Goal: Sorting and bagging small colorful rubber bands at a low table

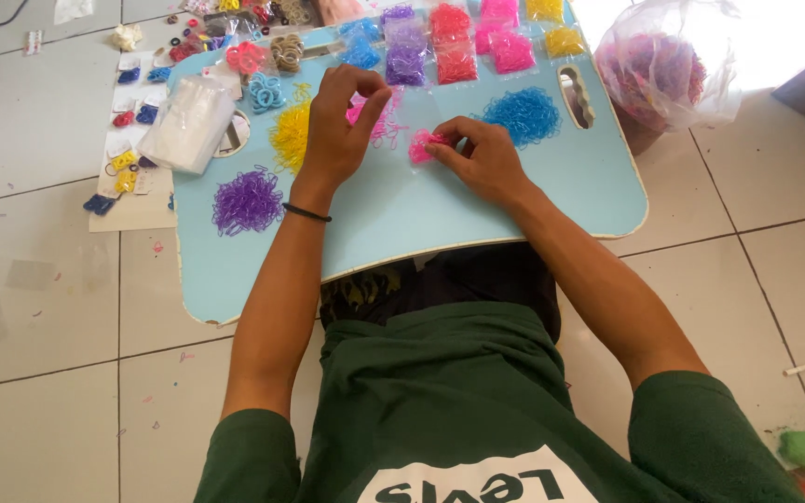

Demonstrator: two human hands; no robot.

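Observation:
A light blue lap table (533, 200) lies across my legs. My left hand (339, 126) rests on a loose pile of pink rubber bands (386, 126), fingers curled over it. My right hand (482, 154) pinches a small clump of pink bands (421, 146) against the table. Loose piles of yellow bands (289, 135), purple bands (246, 200) and blue bands (525, 115) lie around the hands. Small clear packets of purple, red, pink, blue and yellow bands (458, 47) line the far edge.
A stack of empty clear bags (188, 121) sits at the table's left. Cards with small hair ties (132, 140) lie on the white tiled floor at left. A big plastic bag of mixed bands (659, 70) stands at the right.

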